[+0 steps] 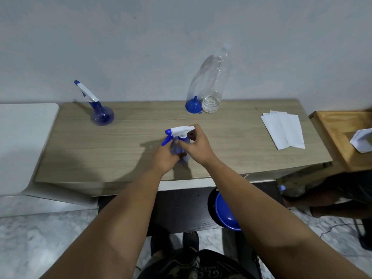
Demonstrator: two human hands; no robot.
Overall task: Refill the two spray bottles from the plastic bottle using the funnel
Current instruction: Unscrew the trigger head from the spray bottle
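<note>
Looks near the end: plastic bottle (211,85) almost drained, funnel (193,106) parked, left hand (165,158) gripping the near spray bottle (179,147) while right hand (196,141) pinches its trigger head (180,131), far spray bottle (100,111) capped.

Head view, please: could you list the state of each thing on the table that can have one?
Near spray bottle: upright, spray head on, held by both hands.
Left hand: grips the bottle's body.
Right hand: fingers curled at the bottle's neck collar.
Far spray bottle: upright, spray head on, untouched.
Plastic bottle: upright, a little water at the bottom; cap too blurred to tell.
Funnel: upside down, spout up, beside the plastic bottle.
Paper towels: lying flat, folded.
</note>
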